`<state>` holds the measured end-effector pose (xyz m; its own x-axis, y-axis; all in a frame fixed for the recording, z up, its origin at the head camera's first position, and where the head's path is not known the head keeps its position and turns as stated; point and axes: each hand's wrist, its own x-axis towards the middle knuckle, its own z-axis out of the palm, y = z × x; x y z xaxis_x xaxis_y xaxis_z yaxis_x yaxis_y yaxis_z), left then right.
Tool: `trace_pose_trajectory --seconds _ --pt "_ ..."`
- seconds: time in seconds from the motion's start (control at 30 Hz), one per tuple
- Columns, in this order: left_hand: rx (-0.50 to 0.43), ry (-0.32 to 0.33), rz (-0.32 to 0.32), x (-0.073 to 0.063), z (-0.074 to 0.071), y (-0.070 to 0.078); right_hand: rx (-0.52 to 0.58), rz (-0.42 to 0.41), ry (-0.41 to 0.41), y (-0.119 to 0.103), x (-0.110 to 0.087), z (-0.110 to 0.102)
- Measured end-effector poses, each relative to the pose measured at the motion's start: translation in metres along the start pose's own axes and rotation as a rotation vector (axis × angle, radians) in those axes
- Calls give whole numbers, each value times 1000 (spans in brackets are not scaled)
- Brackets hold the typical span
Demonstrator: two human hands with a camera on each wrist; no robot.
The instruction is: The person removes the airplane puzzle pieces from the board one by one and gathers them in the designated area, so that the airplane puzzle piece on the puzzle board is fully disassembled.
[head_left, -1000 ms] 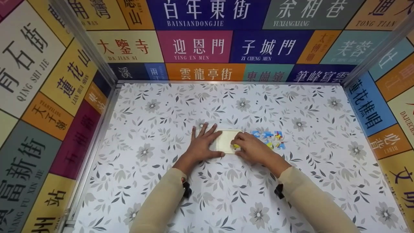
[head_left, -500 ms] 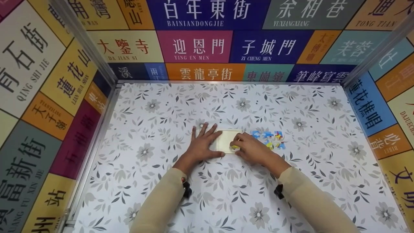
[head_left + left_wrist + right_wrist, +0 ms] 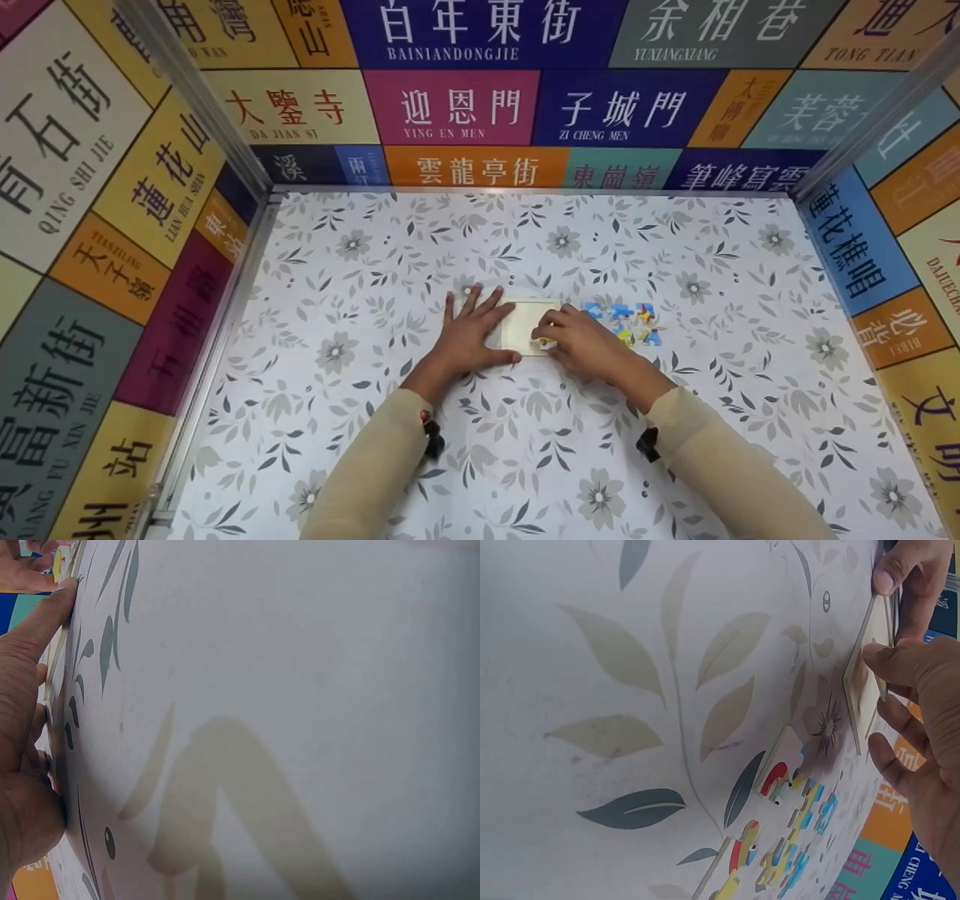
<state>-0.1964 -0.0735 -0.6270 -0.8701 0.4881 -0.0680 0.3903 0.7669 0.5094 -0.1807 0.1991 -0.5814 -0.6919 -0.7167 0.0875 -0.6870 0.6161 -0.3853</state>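
A small pale wooden puzzle tray (image 3: 517,326) lies flat in the middle of the table. My left hand (image 3: 469,334) rests at its left side with fingers spread, the thumb along the near left corner. Over the right part of the tray, my right hand (image 3: 589,345) pinches a jigsaw piece (image 3: 545,342) with yellow on it between thumb and fingers. Most of that piece is hidden by the fingers. In the right wrist view the thumb and fingertips meet over the tray (image 3: 860,682), with a yellow edge of the piece (image 3: 883,686) showing.
Several loose jigsaw pieces (image 3: 646,313), blue, yellow and red, lie just right of the tray, partly behind my right hand. A white tablecloth (image 3: 450,457) with grey flowers and leaves covers the table. Panels with printed lettering (image 3: 461,109) stand along the back and both sides.
My right hand has shifted very slightly left over the tray, and the pinched piece has turned a little. The left hand and the loose pieces have stayed put.
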Motion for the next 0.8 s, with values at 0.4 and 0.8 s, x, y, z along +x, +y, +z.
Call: trace_pose_trajectory --seconds 0.4,0.8 --pt "3 -17 -10 0 0 -1 7 -38 58 7 -7 -1" --pt "-28 -8 -11 -1 -2 2 24 -11 77 15 -22 -5"
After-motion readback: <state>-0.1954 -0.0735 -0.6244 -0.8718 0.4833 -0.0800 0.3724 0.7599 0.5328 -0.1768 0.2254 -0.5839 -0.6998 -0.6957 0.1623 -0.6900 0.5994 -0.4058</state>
